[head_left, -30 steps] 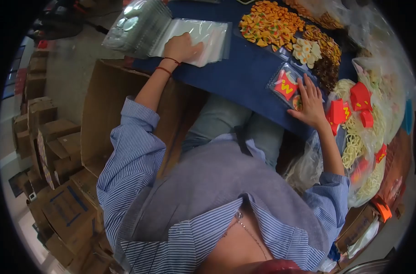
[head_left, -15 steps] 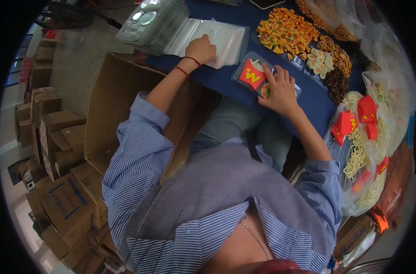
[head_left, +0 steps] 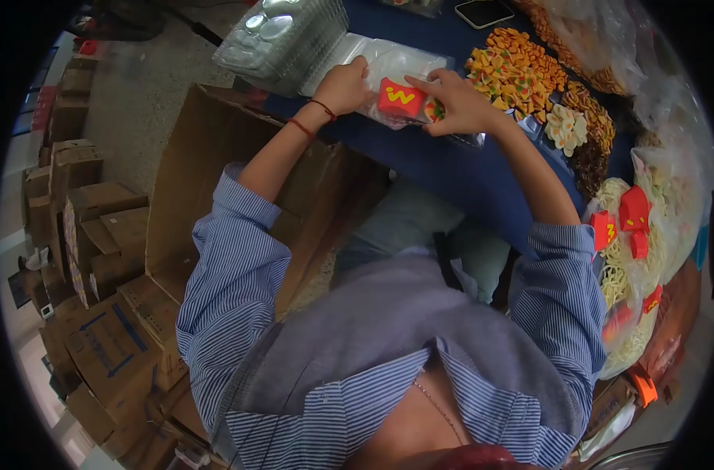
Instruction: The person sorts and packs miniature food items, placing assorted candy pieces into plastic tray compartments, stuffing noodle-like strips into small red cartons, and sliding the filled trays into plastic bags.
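Table (head_left: 498, 184), blue: near edge ran slantwise between my hands and my lap; a strip of plain blue by my right forearm left room toward me. Stack of clear trays (head_left: 282, 47): beyond my left hand (head_left: 346, 90), limiting that side. Clear bags (head_left: 400, 56), flat, piled: beside the trays, just past my fingers. Heap of orange pieces (head_left: 518, 66): close past my right hand (head_left: 459, 103), little room between. White pieces (head_left: 566, 129): farther right. Cardboard box (head_left: 196, 180): below the table edge, beside my left forearm.

Clear case (head_left: 470, 140), one: over the near part of the bags, between my hands. Contents: red carton (head_left: 400, 99) with a yellow mark, lying between both hands' fingertips; small round piece (head_left: 434, 110), partly covered by my right hand. Right fingers: gripped the case, thumb near side, forefinger far side. Left fingers: bent at the case's left end; whether they gripped, I could not tell.
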Demonstrator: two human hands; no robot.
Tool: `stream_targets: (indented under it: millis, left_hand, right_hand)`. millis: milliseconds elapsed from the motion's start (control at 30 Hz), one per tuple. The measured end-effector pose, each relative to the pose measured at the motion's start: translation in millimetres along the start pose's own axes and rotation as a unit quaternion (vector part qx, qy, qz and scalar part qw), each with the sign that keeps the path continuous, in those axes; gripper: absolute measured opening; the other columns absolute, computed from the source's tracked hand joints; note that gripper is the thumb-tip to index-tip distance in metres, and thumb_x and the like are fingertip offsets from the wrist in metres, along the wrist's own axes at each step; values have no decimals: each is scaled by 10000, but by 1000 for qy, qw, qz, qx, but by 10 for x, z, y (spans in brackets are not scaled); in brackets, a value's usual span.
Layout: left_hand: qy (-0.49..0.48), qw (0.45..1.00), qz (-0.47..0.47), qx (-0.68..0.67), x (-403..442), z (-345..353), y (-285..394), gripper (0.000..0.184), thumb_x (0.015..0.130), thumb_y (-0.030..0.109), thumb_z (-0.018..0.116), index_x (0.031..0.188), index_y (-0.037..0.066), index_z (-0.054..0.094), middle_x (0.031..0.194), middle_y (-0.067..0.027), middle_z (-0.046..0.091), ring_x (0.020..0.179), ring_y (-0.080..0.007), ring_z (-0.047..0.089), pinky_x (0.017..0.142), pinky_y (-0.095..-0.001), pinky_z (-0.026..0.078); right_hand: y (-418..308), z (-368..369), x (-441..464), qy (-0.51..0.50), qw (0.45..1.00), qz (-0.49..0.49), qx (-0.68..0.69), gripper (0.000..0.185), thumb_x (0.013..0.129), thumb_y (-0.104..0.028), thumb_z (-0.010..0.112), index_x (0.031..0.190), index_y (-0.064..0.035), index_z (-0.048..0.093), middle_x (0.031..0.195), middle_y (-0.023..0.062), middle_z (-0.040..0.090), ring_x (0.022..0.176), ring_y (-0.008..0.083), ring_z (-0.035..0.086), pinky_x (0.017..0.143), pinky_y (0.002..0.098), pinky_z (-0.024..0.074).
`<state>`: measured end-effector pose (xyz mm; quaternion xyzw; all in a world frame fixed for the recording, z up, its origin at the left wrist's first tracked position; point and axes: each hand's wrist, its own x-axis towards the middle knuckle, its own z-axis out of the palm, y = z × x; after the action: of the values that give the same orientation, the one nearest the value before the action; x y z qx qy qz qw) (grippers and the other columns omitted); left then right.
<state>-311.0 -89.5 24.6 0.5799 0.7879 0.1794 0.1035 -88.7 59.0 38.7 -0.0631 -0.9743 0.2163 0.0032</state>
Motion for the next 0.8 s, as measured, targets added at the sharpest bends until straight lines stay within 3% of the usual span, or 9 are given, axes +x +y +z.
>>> stream_targets:
  millis: [100,167,200,267,400,467,600,667,800]
  left_hand:
    - [11,998,20,-55,-175,-70,71,273,744,205,714,870,31,546,777,-184,652,756,-369,651,662,-431,506]
    - [14,999,16,41,-287,-113,173,164,800,164,622,863,35,542,709,-181,647,692,-377,655,627,-453,512]
    - [14,999,17,40,-321,-123,249,164,800,164,622,863,35,542,709,-181,647,692,-377,655,627,-453,512]
    - [47,983,-4,175,-372,-106,422,156,764,138,597,874,29,571,655,-157,651,630,-348,669,580,-453,534]
    - [59,980,0,192,-426,-22,592,133,813,148,541,881,40,576,622,-184,631,568,-359,648,522,-457,513]
    - [64,981,24,180,-422,37,702,174,803,159,557,923,39,596,619,-166,635,563,-346,649,515,-435,515]
    - [49,985,30,163,-344,102,945,175,787,202,608,875,51,616,641,-147,653,605,-312,675,550,-421,537]
    - [40,993,-3,113,-250,107,967,249,814,232,582,954,28,610,686,-171,659,617,-336,667,555,-449,526]
    - [51,986,-49,154,8,79,921,264,816,275,590,924,37,630,725,-179,670,653,-329,679,575,-449,530]
  right_hand:
    - [1,-57,80,-7,998,53,-36,922,622,-433,706,1470,-279,380,1312,235,445,1207,376,448,995,475,357]
    - [-1,14,79,22,995,84,-53,925,618,-472,710,1465,-284,391,1327,231,439,1221,372,441,985,493,355]
    - [-26,39,80,22,995,85,-54,925,618,-472,710,1465,-284,391,1327,231,439,1221,372,441,985,493,355]
    - [-104,121,85,74,984,106,-120,929,607,-501,721,1455,-287,407,1315,217,451,1194,366,451,954,487,366]
    - [-281,259,107,116,969,148,-161,927,589,-523,732,1434,-285,435,1301,202,459,1151,361,462,922,481,373]
    - [-309,339,135,191,956,131,-182,900,568,-548,747,1371,-218,507,1176,168,503,1088,333,463,867,464,378]
    - [-300,413,157,183,963,135,-145,886,613,-487,743,1403,-199,464,1295,196,458,1117,364,471,907,494,376]
    - [-156,542,137,257,961,19,-101,797,698,-444,728,1377,-107,479,1330,212,444,1171,375,457,931,507,377]
    - [-244,425,-363,335,921,141,-139,660,791,-413,674,1288,-6,526,1259,221,513,1134,368,532,883,467,450]
